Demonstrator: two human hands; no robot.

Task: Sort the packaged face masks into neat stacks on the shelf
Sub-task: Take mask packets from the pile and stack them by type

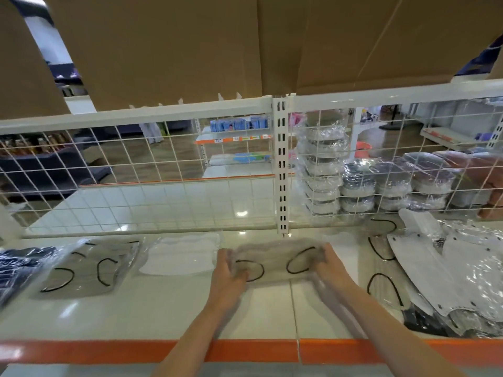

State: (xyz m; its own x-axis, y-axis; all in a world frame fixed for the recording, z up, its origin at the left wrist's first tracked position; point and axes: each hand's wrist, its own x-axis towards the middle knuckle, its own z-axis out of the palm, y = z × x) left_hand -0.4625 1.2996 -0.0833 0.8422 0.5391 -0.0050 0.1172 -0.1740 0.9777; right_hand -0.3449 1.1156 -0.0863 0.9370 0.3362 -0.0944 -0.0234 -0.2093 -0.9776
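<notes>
A clear packet of grey face masks with black ear loops [275, 261] lies across the middle of the white shelf [163, 308]. My left hand [230, 270] grips its left end and my right hand [328, 263] grips its right end. To the left lie a white mask packet [179, 257], a grey mask stack with black loops [87, 268] and a dark blue packet [19, 268]. At the right sits a loose heap of white masks in plastic [449, 273], with black-looped masks [381, 287] beside it and dark ones [424, 322] under it.
A white wire grid [136, 172] backs the shelf, split by a slotted upright post [281, 164]. Wrapped stacks of goods [359, 180] stand behind the grid at right. Cardboard [190, 44] hangs above. An orange strip [258, 349] edges the shelf front.
</notes>
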